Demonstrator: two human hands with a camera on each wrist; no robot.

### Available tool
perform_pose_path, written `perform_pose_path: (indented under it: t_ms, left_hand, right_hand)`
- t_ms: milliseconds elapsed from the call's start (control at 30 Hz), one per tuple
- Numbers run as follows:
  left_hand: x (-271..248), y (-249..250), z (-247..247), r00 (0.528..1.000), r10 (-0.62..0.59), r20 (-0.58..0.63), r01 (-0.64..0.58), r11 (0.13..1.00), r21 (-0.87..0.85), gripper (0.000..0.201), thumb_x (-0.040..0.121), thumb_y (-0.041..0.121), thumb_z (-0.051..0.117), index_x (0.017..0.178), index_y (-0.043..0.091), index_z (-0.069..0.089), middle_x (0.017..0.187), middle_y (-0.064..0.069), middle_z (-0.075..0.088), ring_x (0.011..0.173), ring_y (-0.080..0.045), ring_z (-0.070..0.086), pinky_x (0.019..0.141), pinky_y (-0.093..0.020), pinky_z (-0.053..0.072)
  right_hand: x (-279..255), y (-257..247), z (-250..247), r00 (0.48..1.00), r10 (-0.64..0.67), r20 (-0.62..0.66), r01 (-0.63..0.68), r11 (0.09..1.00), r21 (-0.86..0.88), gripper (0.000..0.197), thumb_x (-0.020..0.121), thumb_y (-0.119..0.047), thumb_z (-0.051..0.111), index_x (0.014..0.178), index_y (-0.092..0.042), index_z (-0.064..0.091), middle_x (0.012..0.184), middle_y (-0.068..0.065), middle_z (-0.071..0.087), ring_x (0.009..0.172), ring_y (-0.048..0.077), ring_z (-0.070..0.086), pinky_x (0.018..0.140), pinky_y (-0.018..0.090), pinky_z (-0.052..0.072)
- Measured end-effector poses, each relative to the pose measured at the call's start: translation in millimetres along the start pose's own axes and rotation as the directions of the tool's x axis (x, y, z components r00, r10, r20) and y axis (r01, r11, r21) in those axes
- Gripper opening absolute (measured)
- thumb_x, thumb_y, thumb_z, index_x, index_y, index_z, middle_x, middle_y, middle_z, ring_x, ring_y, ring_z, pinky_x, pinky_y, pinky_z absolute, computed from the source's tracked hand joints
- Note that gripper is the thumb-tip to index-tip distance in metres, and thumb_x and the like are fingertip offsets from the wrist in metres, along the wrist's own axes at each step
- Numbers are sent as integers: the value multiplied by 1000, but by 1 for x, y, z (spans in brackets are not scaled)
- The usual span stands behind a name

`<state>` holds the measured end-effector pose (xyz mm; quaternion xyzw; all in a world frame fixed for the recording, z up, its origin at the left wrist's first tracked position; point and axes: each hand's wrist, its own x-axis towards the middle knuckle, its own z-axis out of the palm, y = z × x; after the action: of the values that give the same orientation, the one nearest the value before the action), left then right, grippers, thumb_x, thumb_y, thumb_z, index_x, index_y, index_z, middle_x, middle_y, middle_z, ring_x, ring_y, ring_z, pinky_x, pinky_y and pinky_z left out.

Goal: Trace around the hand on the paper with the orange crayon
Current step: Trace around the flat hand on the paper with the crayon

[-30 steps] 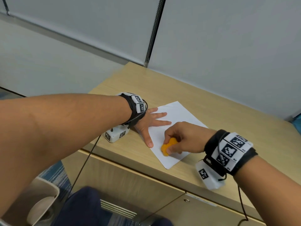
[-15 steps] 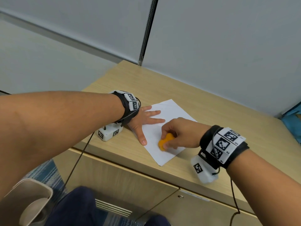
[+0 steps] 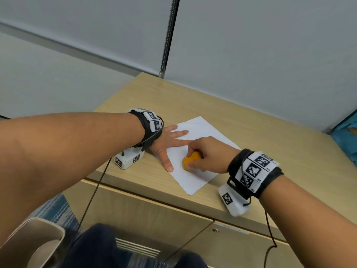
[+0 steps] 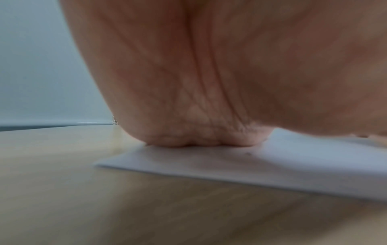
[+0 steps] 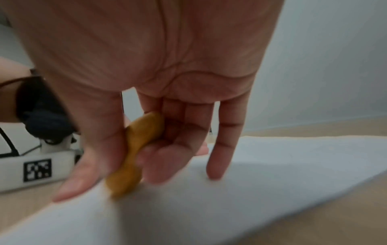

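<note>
Crayon (image 3: 191, 160) shifted thumbward, left hand (image 3: 167, 144) flat

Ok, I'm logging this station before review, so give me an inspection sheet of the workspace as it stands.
Surface: wooden cabinet top, light grain.
Job's things: white paper lying flat; orange crayon with its tip on the paper, near the left thumb.
Clutter: nothing seen.
Hands: left hand flat, fingers spread, partly on the paper; right hand pinches the crayon.
Cables: black cable hanging from the left wrist unit; another from the right.
Surroundings: grey wall panels; beige bin on the floor.
</note>
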<state>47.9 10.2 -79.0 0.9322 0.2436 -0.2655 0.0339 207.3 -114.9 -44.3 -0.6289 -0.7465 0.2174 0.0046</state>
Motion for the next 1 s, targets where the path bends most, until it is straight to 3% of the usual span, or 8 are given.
perform_pose_path:
  t_ms: [100,133,300,533,600,667,767,1000]
  left_hand:
    - [-2,0,-1,1000,-3,-5,3,1000,0,125,65,79,65,146,48,-24,157,8,-34,146,-29,-26,115,-57,-7]
    - [-2,1,-1,1000,-2,-5,2,1000,-2,124,66,79,65,146,48,-24,157,8,-34,146,-29,-26,115,-57,-6]
    - [2,-2,0,1000,1,14,0,1000,-20,125,53,86,59,145,55,-20,156,10,-37,145,-28,-29,114,-59,-8]
    - [1,-2,1,1000,3,-8,-3,1000,-17,125,62,82,64,144,52,-26,156,10,-36,146,-28,-27,114,-60,-8]
    - [1,-1,0,1000,-1,-1,1,1000,-4,126,59,85,63,143,53,-25,156,10,-36,146,-29,-27,113,-61,-7]
    - [0,-1,-2,1000,3,13,-3,1000,-6,124,56,86,60,146,53,-19,156,9,-37,146,-29,-28,114,-60,-7]
    - [-1,-1,-2,1000,6,14,-6,1000,-22,118,58,85,61,148,54,-9,156,8,-37,145,-29,-29,114,-59,-8]
    - [-2,2,-1,1000,-4,-17,4,1000,-2,124,67,78,66,147,48,-24,158,7,-34,147,-28,-26,115,-56,-8]
  right_hand:
    - [-6,-1,-11,962,-2,273,-1,1000,13,20,79,-37,82,90,-24,73,78,7,75,61,6,64,64,21,47]
    - [-5,0,-12,961,-4,278,1,1000,11,19,79,-37,83,91,-25,73,79,6,76,62,6,64,65,21,47]
    - [13,-2,1,999,-25,-39,26,999,32,16,83,-39,78,90,-28,68,72,-2,72,62,7,65,66,24,47]
    - [-10,2,-9,982,-16,187,27,998,-55,16,81,-38,80,88,-25,72,80,2,74,71,16,69,65,25,54]
    - [-5,0,-10,987,-26,161,38,997,-71,15,83,-39,79,89,-27,71,77,0,73,69,13,68,67,26,54]
    - [7,-5,-7,997,-62,41,65,996,-62,15,85,-39,76,91,-28,69,71,-3,70,67,10,64,69,28,53]
    - [14,-11,0,995,-94,-36,90,991,-98,16,86,-39,75,92,-26,68,75,-9,61,71,8,56,68,27,45]
    - [-18,5,-5,988,-58,145,76,989,-127,19,82,-41,78,92,-26,71,84,-4,70,76,12,60,69,28,50]
